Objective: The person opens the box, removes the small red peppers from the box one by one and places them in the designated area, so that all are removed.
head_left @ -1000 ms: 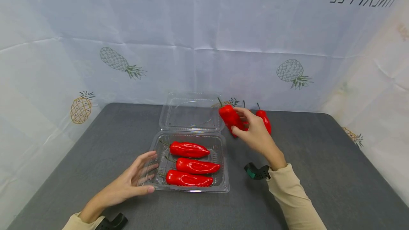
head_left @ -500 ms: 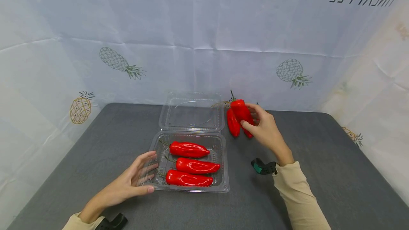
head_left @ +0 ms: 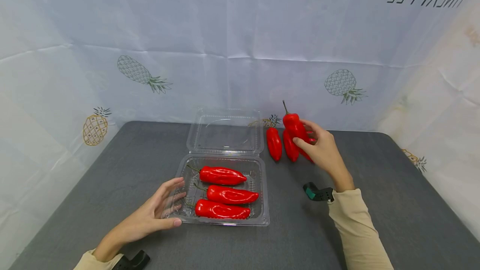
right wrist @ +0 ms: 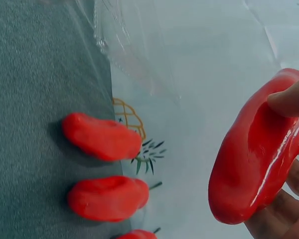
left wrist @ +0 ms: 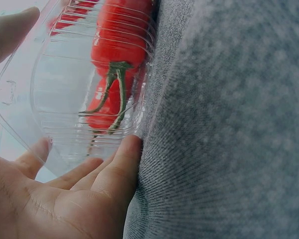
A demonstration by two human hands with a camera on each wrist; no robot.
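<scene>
In the head view my right hand (head_left: 322, 147) holds a glossy red pepper (head_left: 293, 126) by its side, stem up, over the back right of the table. The right wrist view shows the thumb pressed on this pepper (right wrist: 259, 149) with fingers behind it. Below it lie a red pepper (head_left: 274, 144) and another pepper (head_left: 289, 147); a third is mostly hidden by the hand. My left hand (head_left: 144, 216) rests with spread fingers against the left side of a clear plastic container (head_left: 265, 203). Inside, three peppers (head_left: 232, 195) lie crosswise, stems to the left.
The container's clear lid (head_left: 225, 134) stands hinged back behind it. A white cloth (head_left: 240, 53) printed with pineapples hangs behind the grey table (head_left: 210, 249). Black bands with a small device are on both wrists.
My right hand has moved right with the held pepper, so the peppers lying to its left have come into view. The left hand and the container have stayed put.
</scene>
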